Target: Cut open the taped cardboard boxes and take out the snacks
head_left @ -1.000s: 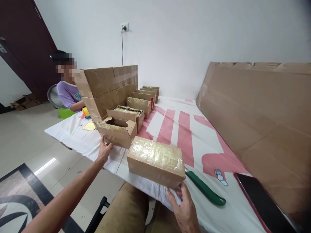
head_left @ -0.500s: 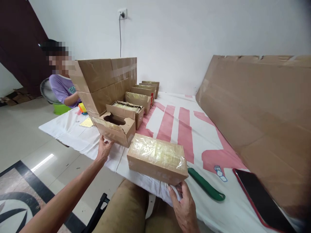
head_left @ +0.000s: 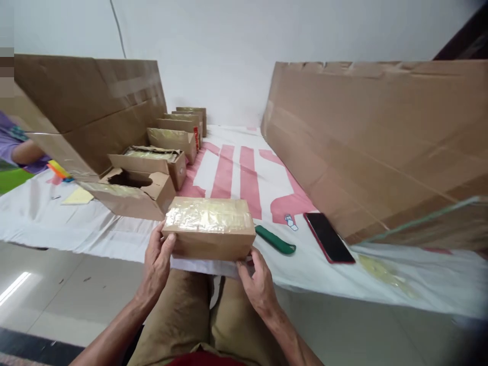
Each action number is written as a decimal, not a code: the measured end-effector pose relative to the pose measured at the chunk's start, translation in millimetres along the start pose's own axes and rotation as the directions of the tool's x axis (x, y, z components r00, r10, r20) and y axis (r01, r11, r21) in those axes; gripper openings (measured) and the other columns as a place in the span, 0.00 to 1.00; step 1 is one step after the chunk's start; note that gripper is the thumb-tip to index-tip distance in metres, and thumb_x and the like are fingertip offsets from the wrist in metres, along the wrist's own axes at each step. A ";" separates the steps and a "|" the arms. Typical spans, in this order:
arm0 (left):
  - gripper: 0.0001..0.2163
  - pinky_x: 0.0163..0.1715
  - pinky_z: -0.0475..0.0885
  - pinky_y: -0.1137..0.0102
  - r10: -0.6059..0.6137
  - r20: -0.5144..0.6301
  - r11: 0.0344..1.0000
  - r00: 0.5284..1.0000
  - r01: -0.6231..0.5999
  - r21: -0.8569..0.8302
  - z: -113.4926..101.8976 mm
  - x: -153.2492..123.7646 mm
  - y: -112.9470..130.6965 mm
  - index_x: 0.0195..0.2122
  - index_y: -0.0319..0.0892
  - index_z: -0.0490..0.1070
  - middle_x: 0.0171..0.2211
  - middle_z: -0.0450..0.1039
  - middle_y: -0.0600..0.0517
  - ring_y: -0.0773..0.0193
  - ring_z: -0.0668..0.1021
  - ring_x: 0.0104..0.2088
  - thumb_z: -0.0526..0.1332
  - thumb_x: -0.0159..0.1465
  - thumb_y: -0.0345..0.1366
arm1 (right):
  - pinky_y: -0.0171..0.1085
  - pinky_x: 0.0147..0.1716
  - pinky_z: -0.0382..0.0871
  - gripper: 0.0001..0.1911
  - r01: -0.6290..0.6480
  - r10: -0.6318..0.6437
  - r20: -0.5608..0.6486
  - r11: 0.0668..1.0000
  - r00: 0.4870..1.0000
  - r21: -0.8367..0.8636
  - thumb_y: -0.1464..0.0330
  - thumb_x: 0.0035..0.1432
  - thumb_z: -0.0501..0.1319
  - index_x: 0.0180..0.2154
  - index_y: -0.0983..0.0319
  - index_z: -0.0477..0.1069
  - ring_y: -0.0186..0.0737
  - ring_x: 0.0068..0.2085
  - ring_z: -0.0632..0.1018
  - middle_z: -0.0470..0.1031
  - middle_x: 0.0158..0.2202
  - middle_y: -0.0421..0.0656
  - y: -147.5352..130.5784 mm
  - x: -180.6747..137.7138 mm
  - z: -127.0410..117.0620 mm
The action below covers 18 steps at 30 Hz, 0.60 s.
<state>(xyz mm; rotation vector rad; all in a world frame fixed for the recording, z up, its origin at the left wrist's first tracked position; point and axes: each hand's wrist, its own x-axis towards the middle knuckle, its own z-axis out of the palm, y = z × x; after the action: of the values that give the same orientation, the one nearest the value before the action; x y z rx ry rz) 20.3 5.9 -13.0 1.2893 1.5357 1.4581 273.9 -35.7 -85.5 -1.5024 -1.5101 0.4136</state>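
Observation:
A brown cardboard box [head_left: 209,229] with a glossy taped top sits at the near edge of the cloth-covered surface [head_left: 236,173]. My left hand [head_left: 158,259] grips its left end, thumb on the front face. My right hand [head_left: 259,279] holds its lower right corner with curled fingers. Just behind to the left stands an open box [head_left: 129,193] with a torn hole in its top.
A row of small taped boxes [head_left: 175,137] runs back along a large cardboard carton [head_left: 87,107]. A green-handled tool [head_left: 274,240] and a red-edged phone [head_left: 328,237] lie to the right. A big cardboard sheet [head_left: 373,142] leans at right. Another person's arm [head_left: 23,150] shows at far left.
My left hand left the open box and came to the taped box's left end. The view swung right and down; both hands now hold the taped box.

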 end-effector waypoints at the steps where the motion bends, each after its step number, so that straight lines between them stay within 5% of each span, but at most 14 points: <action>1: 0.26 0.58 0.69 0.61 -0.011 0.001 1.000 1.000 0.011 0.000 -0.9 -3.6 -1.4 0.59 0.44 0.70 0.55 0.76 0.47 0.49 0.75 0.57 0.62 0.64 0.52 | 0.47 0.50 0.77 0.22 0.011 -0.011 -0.006 1.000 1.000 -0.028 0.66 0.62 0.58 0.57 0.62 0.69 0.50 0.51 0.80 0.80 0.50 0.53 0.1 -4.6 -5.1; 8: 0.22 0.60 0.67 0.60 -0.002 0.007 0.991 1.000 0.003 -0.133 -6.6 -10.4 -10.5 0.55 0.44 0.72 0.55 0.75 0.47 0.48 0.74 0.59 0.62 0.63 0.50 | 0.48 0.51 0.78 0.21 0.165 -0.152 0.087 0.973 0.984 -0.161 0.68 0.65 0.56 0.58 0.61 0.71 0.50 0.52 0.81 0.80 0.52 0.52 8.9 -18.1 -41.2; 12: 0.24 0.60 0.68 0.59 0.036 -0.060 0.988 0.998 -0.045 -0.151 2.1 3.7 1.9 0.56 0.43 0.71 0.57 0.74 0.45 0.48 0.74 0.59 0.64 0.62 0.50 | 0.48 0.54 0.77 0.17 0.169 -0.170 0.014 0.965 0.985 -0.198 0.65 0.67 0.56 0.54 0.60 0.74 0.50 0.55 0.80 0.79 0.55 0.51 18.2 3.4 -58.5; 18: 0.27 0.61 0.67 0.60 0.056 0.018 0.980 0.998 -0.051 -0.192 12.3 10.9 3.3 0.60 0.44 0.70 0.62 0.71 0.46 0.46 0.71 0.63 0.64 0.61 0.47 | 0.50 0.51 0.74 0.17 0.226 -0.253 -0.007 0.874 0.967 -0.429 0.61 0.68 0.54 0.51 0.59 0.75 0.52 0.54 0.79 0.79 0.55 0.51 51.0 43.6 -72.7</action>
<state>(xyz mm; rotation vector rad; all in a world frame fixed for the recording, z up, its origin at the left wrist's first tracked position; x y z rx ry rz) 29.2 19.9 -10.1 1.2369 1.3191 1.5773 369.1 -12.5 -72.3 -1.6076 -1.7887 -0.1240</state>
